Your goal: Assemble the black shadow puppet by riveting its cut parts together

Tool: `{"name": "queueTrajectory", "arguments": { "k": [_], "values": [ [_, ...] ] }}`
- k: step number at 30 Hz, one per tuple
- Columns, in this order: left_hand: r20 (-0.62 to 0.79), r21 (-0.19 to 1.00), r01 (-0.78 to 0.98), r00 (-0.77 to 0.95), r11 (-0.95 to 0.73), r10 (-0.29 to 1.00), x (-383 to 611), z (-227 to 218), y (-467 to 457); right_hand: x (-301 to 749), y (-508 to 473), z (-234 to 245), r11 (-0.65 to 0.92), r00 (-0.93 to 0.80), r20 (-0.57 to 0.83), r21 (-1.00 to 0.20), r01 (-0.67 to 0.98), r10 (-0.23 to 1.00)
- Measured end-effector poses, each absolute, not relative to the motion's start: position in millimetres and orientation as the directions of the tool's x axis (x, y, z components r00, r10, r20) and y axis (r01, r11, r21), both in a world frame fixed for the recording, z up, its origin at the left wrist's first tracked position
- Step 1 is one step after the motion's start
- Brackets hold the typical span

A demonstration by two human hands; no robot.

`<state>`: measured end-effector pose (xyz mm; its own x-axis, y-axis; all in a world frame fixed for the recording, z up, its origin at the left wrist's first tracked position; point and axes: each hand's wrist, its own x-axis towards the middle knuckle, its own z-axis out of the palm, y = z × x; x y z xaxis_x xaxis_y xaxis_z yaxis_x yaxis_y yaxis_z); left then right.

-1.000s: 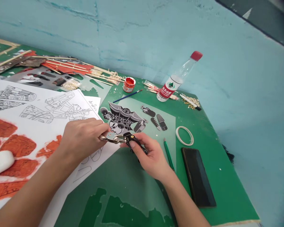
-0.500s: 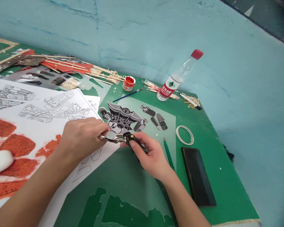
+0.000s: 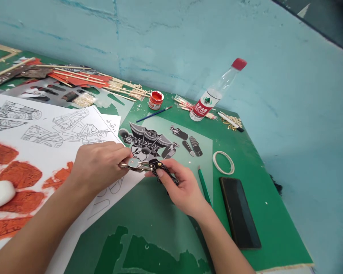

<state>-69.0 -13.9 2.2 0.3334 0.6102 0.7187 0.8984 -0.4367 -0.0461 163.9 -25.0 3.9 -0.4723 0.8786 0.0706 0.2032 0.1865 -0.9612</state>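
My right hand [image 3: 180, 187] grips the black handles of small snips [image 3: 151, 166], whose metal jaws point left. My left hand [image 3: 98, 166] is closed in a pinch at those jaws, holding a small piece I cannot make out. Both hands hover over the edge of a translucent sheet [image 3: 206, 145] on the green mat. Just beyond them lies a black cut-out figure head [image 3: 147, 141], with three small black cut pieces [image 3: 188, 141] to its right.
White sheets with line drawings [image 3: 45, 125] and red painted shapes [image 3: 20, 175] lie left. A red paint pot [image 3: 155, 100], blue brush [image 3: 154, 114] and a plastic bottle [image 3: 214, 95] stand at the back. A green pen [image 3: 204, 187], tape ring [image 3: 223, 162] and black phone [image 3: 238, 217] lie right.
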Motion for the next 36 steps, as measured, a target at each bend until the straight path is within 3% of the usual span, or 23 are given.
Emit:
{"name": "queueTrajectory", "arguments": {
  "k": [36],
  "values": [
    [0.698, -0.050, 0.898, 0.345, -0.438, 0.627, -69.3, 0.9, -14.9, 164.9, -26.0, 5.4, 0.156, -0.471, 0.028, -0.959, 0.235, 0.882]
  ]
}}
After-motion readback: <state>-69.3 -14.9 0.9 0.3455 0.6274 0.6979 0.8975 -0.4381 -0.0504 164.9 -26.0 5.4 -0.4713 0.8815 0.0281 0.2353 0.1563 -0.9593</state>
